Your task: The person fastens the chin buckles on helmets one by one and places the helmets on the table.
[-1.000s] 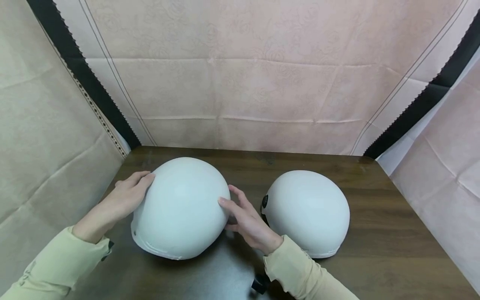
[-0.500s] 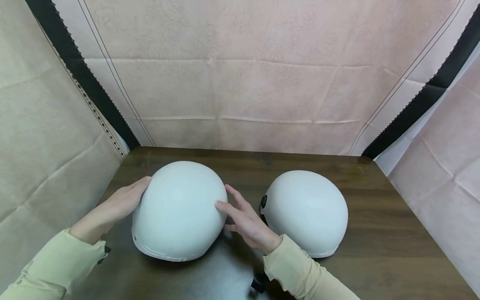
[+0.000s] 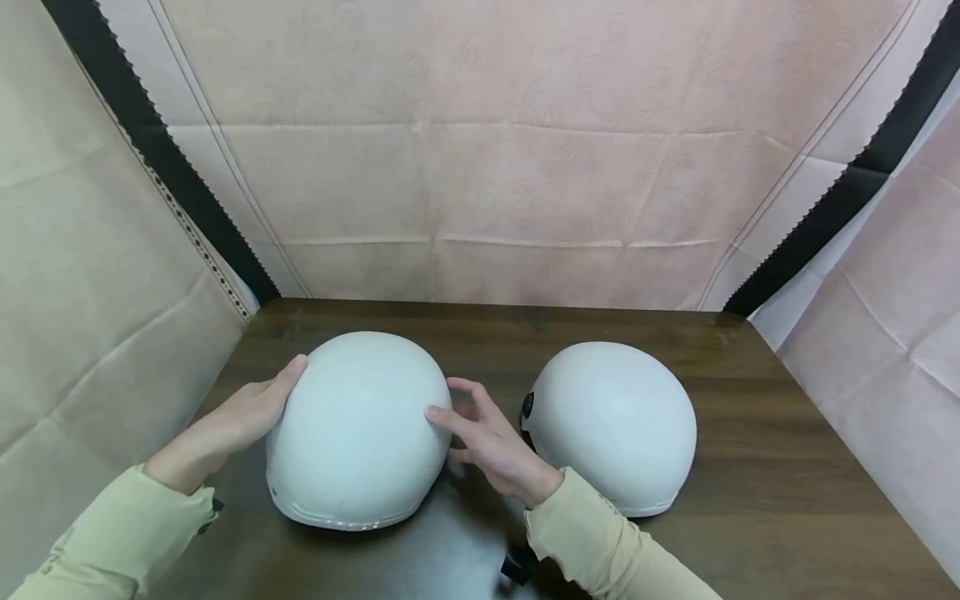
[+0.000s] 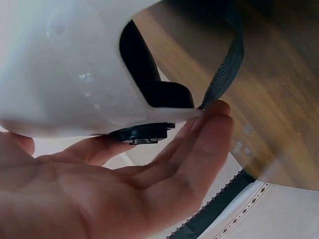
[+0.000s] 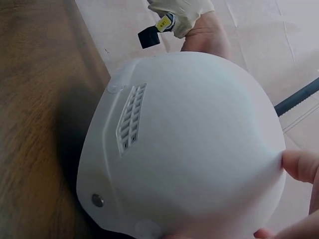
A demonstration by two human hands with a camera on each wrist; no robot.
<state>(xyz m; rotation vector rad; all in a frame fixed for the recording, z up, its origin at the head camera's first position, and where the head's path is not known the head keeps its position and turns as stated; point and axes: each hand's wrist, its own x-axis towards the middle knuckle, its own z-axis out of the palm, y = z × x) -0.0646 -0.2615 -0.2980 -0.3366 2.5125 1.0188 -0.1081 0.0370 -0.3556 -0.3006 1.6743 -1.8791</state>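
"White is the held helmet; where is it placed?"

"At the left part of the brown table, near a second helmet at its right."

"And how are the fingers?"

"The left hand grasps one side, with fingers bent beside a dark strap; the right hand grasps the opposite side with thumb and fingers."
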